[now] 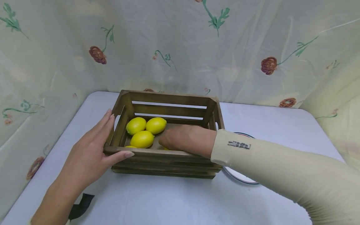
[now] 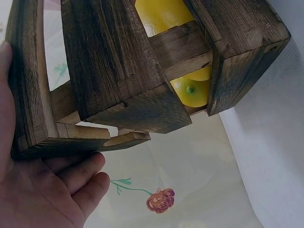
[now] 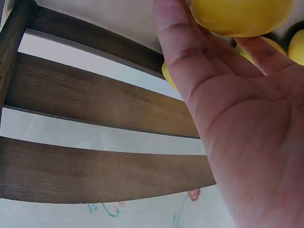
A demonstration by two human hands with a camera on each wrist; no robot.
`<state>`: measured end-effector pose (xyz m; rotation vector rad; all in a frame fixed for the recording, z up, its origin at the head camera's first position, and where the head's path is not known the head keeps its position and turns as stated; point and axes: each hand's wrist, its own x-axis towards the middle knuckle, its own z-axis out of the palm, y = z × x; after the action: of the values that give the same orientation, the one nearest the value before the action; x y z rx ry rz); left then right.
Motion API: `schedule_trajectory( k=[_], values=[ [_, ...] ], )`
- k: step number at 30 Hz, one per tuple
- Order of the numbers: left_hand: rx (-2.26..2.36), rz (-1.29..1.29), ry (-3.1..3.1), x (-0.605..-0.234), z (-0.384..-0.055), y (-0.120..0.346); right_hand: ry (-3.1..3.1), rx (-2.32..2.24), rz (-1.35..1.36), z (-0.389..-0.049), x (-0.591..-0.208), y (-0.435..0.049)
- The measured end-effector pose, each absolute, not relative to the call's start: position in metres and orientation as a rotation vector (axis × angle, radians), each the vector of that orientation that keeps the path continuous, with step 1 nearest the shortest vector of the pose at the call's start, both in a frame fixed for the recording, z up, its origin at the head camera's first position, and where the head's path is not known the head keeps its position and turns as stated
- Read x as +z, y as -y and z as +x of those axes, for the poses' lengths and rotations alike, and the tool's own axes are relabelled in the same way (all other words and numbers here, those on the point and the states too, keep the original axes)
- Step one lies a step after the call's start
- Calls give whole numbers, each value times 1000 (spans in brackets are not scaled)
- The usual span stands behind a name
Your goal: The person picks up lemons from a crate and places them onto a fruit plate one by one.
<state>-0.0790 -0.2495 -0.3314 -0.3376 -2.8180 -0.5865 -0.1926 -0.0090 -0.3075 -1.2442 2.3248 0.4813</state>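
A brown slatted wooden crate (image 1: 164, 163) stands on the table with several yellow lemons (image 1: 142, 139) gathered in its left half. My left hand (image 1: 91, 150) holds the crate's front left corner, its thumb along the front rim and its fingers against the left side. My right hand (image 1: 185, 137) reaches down inside the crate over the front rim. In the right wrist view, a lemon (image 3: 242, 16) lies between the thumb and fingers of that hand. From the head view the right fingertips are hidden, and only a sliver of yellow shows below them.
A white plate (image 1: 239, 176) with a dark rim is to the right of the crate, partly covered by the right sleeve (image 1: 261, 159). A white cloth covers the table (image 1: 157, 200). Behind it hangs a flower-patterned curtain (image 1: 180, 40). A black strap (image 1: 81, 206) shows near the left wrist.
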Motion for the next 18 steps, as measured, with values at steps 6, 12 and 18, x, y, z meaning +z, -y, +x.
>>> schedule_trajectory(
  k=[6,12,18],
  values=[
    [-584,-346,2801,-332,-78,249,-2362,411,-1176,-192,-306,6],
    [-590,-316,2836,-331,-79,248,-2379,463,-1178,-190,-305,7],
    [-591,-289,2862,-331,-80,248,-2351,506,-1190,-191,-306,7]
  ],
)
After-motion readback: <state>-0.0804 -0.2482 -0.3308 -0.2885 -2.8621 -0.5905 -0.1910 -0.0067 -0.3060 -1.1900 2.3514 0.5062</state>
